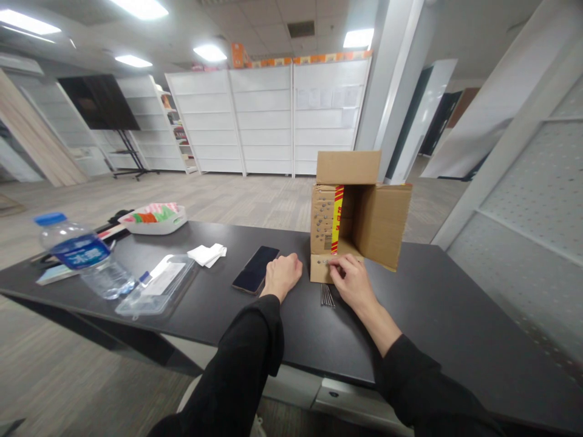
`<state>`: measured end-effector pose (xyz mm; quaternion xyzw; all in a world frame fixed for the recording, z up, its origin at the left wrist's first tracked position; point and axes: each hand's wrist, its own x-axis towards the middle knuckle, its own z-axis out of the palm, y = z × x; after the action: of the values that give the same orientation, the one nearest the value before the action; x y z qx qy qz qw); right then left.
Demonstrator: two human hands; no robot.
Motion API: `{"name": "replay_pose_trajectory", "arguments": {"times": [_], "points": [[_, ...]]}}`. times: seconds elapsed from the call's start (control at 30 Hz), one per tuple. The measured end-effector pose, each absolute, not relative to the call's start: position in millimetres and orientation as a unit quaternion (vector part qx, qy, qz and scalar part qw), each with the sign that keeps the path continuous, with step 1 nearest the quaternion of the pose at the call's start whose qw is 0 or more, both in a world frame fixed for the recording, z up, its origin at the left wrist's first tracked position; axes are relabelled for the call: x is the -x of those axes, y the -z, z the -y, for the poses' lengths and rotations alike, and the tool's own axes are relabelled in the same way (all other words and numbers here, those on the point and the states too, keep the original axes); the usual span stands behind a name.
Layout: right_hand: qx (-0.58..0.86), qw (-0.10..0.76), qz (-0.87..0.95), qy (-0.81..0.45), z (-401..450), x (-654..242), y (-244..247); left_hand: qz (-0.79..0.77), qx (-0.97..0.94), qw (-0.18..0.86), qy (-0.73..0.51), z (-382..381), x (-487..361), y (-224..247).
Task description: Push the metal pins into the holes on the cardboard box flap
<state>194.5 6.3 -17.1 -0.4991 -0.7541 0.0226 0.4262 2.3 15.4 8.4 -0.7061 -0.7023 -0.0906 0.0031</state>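
An open cardboard box (387,221) stands on the dark table, its opening facing me and its flaps spread. Dark dots speckle its left flap, beside yellow-and-red tape (337,218). At the lower front flap (320,274), my right hand (354,284) is closed in a pinch, fingertips touching or very near the cardboard; what they pinch is too small to make out. Just below that flap lie several thin metal screws or nails (327,295), side by side. My left hand (282,275) rests as a closed fist beside a dark phone (255,269); its inside is hidden.
To the left are a crumpled white tissue (208,255), a clear plastic case (159,285), a water bottle (88,258) with a blue cap, and a white tray (157,227) of colourful packets. A perforated partition (537,200) borders the table on the right.
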Motion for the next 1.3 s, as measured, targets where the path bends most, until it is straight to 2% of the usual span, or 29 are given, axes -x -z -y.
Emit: {"name": "replay_pose_trajectory", "arguments": {"times": [0.23, 0.67, 1.3], "points": [[0.496, 0.415, 0.761, -0.053, 2.8, -198.0, 13.2, 0.705, 0.703, 0.001, 0.089, -15.0, -2.8, -8.7], [0.455, 0.27, 0.845, -0.084, 26.1, -201.4, 1.6, 0.709, 0.701, -0.013, 0.078, -13.8, -3.3, -12.0], [0.459, 0.219, 0.853, -0.115, 30.0, -202.1, 0.7, 0.702, 0.707, 0.008, 0.09, -15.8, -1.8, -6.3]]}}
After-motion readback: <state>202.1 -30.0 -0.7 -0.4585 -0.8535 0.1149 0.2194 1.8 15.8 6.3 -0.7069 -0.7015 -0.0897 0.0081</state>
